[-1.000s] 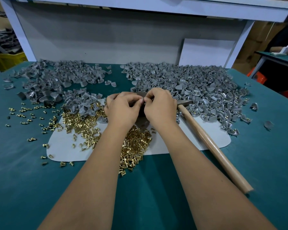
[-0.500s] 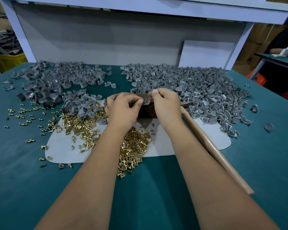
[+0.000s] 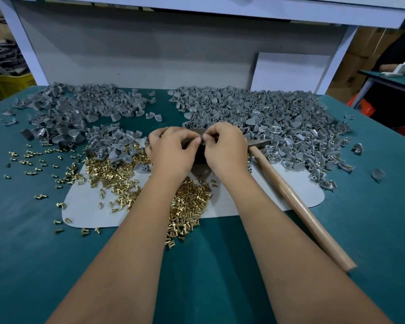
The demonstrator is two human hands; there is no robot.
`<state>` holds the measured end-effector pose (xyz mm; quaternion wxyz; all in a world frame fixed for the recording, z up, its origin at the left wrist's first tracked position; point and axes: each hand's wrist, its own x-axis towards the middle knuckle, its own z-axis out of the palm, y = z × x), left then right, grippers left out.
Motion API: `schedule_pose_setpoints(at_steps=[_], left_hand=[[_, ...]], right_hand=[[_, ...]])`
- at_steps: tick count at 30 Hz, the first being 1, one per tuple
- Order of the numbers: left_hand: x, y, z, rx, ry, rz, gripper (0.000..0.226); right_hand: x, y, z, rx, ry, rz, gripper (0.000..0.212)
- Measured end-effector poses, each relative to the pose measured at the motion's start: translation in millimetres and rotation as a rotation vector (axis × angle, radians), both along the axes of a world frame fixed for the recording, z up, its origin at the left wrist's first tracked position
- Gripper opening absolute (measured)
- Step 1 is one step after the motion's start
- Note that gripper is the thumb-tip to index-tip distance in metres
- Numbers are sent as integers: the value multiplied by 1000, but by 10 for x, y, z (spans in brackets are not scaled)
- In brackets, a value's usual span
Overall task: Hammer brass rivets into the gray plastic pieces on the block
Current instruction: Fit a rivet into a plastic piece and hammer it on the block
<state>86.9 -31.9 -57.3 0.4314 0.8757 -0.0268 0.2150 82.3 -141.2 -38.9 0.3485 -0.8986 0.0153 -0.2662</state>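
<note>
Brass rivets sit heaped on the bench nearest the body, right under both wrists. Just past them, left hand and right hand meet over the dark block, fingers pinching something tiny, can't tell what. Hammer lies beside the right hand, handle pointing back toward it. Gray plastic pieces are piled beyond.

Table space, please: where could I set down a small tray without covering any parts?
The bare green table nearest you, between and beside the forearms, is free, as is the right edge beyond the hammer. The back is crowded with gray pieces, the white mat and left side with rivets.
</note>
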Motion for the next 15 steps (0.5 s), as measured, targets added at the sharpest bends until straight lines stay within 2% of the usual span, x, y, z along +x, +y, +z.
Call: schedule_pose_setpoints(at_steps=[9, 15], left_hand=[[11, -16, 22, -2, 47, 11, 11], [18, -5, 19, -2, 32, 17, 9]], right_hand=[[63, -1, 12, -13, -1, 24, 14], [41, 21, -33, -24, -66, 32, 15]])
